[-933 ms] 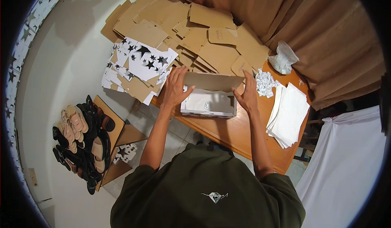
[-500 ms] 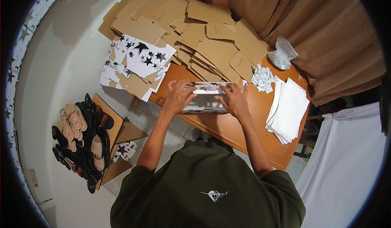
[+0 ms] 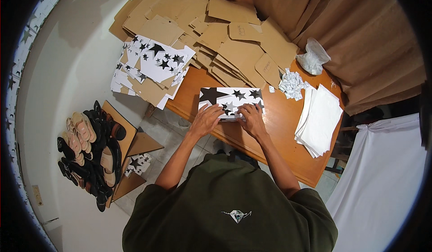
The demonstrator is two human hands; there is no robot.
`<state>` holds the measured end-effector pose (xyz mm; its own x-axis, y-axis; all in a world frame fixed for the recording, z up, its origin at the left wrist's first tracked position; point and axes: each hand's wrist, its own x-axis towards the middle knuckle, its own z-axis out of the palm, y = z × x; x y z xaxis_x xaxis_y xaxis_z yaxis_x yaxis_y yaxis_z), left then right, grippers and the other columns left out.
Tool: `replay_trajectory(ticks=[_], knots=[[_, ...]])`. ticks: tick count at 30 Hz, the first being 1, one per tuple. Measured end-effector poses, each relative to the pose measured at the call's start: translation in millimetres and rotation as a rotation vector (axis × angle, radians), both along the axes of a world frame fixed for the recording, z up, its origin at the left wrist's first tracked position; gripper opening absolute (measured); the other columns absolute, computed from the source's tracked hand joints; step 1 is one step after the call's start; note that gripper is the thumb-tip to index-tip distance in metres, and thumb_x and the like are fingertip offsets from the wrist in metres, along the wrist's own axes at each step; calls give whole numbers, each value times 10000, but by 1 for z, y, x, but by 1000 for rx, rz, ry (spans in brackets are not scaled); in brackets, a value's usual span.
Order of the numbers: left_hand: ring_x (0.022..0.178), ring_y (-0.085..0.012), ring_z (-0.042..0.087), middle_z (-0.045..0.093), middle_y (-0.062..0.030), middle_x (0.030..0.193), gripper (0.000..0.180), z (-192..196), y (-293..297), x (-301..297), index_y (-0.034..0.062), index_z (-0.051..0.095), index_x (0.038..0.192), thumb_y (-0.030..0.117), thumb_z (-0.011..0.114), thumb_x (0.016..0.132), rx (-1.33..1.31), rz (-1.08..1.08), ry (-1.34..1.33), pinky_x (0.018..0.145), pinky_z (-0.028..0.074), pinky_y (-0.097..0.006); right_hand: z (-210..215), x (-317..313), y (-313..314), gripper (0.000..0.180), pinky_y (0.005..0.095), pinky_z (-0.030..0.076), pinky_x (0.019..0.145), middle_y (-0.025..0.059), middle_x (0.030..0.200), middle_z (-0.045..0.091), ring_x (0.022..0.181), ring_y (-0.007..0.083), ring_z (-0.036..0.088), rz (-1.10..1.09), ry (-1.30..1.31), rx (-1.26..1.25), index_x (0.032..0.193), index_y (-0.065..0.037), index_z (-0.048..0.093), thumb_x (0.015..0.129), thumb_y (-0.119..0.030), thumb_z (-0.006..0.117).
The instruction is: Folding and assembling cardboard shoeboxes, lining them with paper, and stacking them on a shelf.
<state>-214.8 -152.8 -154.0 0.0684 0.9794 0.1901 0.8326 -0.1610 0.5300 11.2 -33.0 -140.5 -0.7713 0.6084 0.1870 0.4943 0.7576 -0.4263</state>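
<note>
Both my hands rest on the near edge of a star-printed box lid (image 3: 231, 100) — white card with black and grey stars — which lies flat on the wooden table (image 3: 279, 130) directly in front of me. My left hand (image 3: 205, 120) lies palm-down with fingers spread over the lid's near left part. My right hand (image 3: 252, 119) lies beside it on the near right part, fingers bent and pressing the edge; neither hand closes around anything. The two hands sit close together, not quite touching.

Beyond my hands, at the far side of the table, flat brown cardboard blanks (image 3: 225, 36) are heaped in overlapping layers. To the left of my left hand, a stack of star-printed flat sheets (image 3: 153, 67) overhangs the table end. To the right of my right hand lies a stack of white paper sheets (image 3: 320, 119); beyond that, a small heap of white sachets (image 3: 291, 83) and a clear plastic bag (image 3: 313, 56).

On the floor, well to my left, sandals and shoes (image 3: 87, 153) lie piled against brown boards — a small star-printed piece (image 3: 137, 164) sits just beside them.
</note>
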Motion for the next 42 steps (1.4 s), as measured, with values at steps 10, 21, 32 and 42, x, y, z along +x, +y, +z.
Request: replay_trajectory(ticks=[10, 21, 32, 42], knots=[[1351, -267, 515, 629, -67, 1292, 428, -15, -3, 15, 139, 683, 1215, -51, 644, 834, 41, 88, 46, 1180, 304, -530, -18, -1, 1, 130, 478, 378, 1086, 19, 1114, 681, 1105, 239, 594, 9, 135, -33, 949, -101, 722, 822, -83, 746], [1361, -289, 508, 628, -79, 1298, 356, -29, -8, 23, 111, 724, 1134, -67, 636, 839, 31, 112, -6, 1185, 312, -537, -35, 8, -4, 105, 488, 373, 1099, 19, 1154, 693, 1157, 251, 594, 45, 134, -14, 951, -103, 741, 851, -92, 712], [1350, -243, 532, 648, -66, 1257, 229, -33, -8, 34, 77, 709, 1085, 75, 741, 859, 82, 76, -1, 1186, 298, -546, -44, 9, -18, 237, 527, 357, 1127, 75, 1277, 632, 1285, 280, 540, 82, 67, 81, 1080, -78, 678, 851, -118, 726], [1237, -213, 623, 698, -47, 1130, 168, -49, -1, 36, 63, 713, 1019, 70, 756, 857, 164, 104, -16, 1151, 353, -518, -60, 11, -17, 309, 534, 376, 1160, 108, 1277, 621, 1297, 327, 531, 244, 185, 211, 1139, -65, 670, 834, -115, 663]])
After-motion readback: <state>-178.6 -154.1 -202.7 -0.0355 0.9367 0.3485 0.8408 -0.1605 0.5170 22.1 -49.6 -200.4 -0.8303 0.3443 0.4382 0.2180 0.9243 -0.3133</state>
